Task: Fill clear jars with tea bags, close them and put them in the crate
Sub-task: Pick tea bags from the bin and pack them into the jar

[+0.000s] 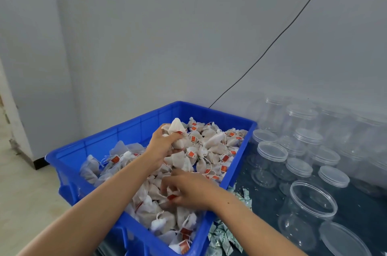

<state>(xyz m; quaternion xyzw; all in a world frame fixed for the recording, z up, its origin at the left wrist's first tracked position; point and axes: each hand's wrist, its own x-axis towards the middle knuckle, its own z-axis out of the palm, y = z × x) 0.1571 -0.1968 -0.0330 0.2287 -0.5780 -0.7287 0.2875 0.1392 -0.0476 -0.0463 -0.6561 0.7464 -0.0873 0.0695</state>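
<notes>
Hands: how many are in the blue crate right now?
2. The left hand grips a bunch of tea bags at the far half of the blue crate; the right hand pinches bags nearer the camera.

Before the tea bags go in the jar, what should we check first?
1. Left hand holds a bunch of tea bags: ok.
2. Right hand has a firm grip on bags: cannot tell, the fingers are buried in the pile.
3. Open jar has no lid on: ok.
4. Open jar is empty and standing up: ok.
5. Loose lid lies ready beside the jar: ok.
6. Blue bin has plenty of bags left: ok.
</notes>
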